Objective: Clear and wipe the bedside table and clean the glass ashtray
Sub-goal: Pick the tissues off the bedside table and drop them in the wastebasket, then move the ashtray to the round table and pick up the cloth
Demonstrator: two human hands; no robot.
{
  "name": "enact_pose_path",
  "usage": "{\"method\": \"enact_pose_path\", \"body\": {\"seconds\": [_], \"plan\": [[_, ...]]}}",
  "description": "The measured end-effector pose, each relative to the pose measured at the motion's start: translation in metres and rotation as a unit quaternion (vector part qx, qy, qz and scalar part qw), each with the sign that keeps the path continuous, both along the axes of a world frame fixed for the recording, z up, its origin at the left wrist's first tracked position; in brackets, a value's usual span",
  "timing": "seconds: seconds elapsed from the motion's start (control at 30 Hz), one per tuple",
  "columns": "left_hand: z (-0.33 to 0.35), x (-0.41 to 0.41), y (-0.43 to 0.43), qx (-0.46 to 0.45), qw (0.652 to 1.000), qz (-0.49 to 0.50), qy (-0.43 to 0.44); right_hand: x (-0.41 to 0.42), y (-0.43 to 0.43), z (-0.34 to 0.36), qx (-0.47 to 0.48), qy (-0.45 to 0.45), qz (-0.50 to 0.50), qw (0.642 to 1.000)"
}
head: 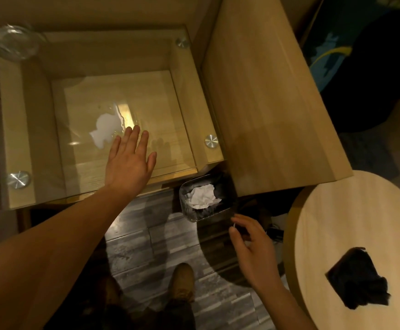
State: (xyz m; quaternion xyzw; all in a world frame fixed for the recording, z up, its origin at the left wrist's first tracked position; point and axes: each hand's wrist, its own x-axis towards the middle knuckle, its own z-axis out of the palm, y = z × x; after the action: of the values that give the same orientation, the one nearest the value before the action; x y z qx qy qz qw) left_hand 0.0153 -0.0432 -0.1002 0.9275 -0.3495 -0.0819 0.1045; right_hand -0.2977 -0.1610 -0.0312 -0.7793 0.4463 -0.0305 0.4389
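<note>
**A:** What worries us most from here?

**B:** The glass ashtray point(13, 42). It sits at the far left corner of the bedside surface point(39, 191), close to the edge. Our left hand point(128, 160) is spread flat, fingers straight, over the glass near the front. A wide sweep toward that corner could knock the ashtray off.

**A:** And the pale patch point(106, 131) by our fingertips?

**B:** We can't tell whether it's liquid or glare. If it's wet, a bare palm would only smear it — the black cloth point(358, 278) lies well apart on the round surface point(360, 210).

**A:** Our right hand point(251, 248)?

**B:** It's low beside the bin point(187, 211) that holds the crumpled tissue point(202, 196), with the fingers loosely curled. A small white sliver shows at the thumb, but we cannot tell whether anything is actually pinched there. The ashtray is blurred too — we can't see whether it holds ash.
</note>
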Motion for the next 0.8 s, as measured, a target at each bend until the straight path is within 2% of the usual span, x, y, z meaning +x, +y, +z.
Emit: {"method": "enact_pose_path", "body": {"seconds": [0.13,0.27,0.43,0.6,0.8], "plan": [[0.011,0.000,-0.003,0.007,1.000,0.005,0.007,-0.001,-0.006,0.015,-0.018,0.011,0.006,1.000],[0.041,-0.006,0.003,-0.077,0.994,0.063,0.043,0.040,-0.004,0.034,-0.008,-0.001,0.040,0.999],[0.098,0.004,0.041,-0.186,0.960,0.191,0.087,0.143,0.001,0.071,-0.003,-0.059,0.122,0.991],[0.157,0.057,0.083,-0.230,0.919,0.307,0.086,0.266,0.013,0.114,-0.026,-0.079,0.193,0.978],[0.174,0.148,0.121,-0.248,0.903,0.344,0.065,0.410,0.036,0.124,-0.027,-0.048,0.235,0.970]]}}
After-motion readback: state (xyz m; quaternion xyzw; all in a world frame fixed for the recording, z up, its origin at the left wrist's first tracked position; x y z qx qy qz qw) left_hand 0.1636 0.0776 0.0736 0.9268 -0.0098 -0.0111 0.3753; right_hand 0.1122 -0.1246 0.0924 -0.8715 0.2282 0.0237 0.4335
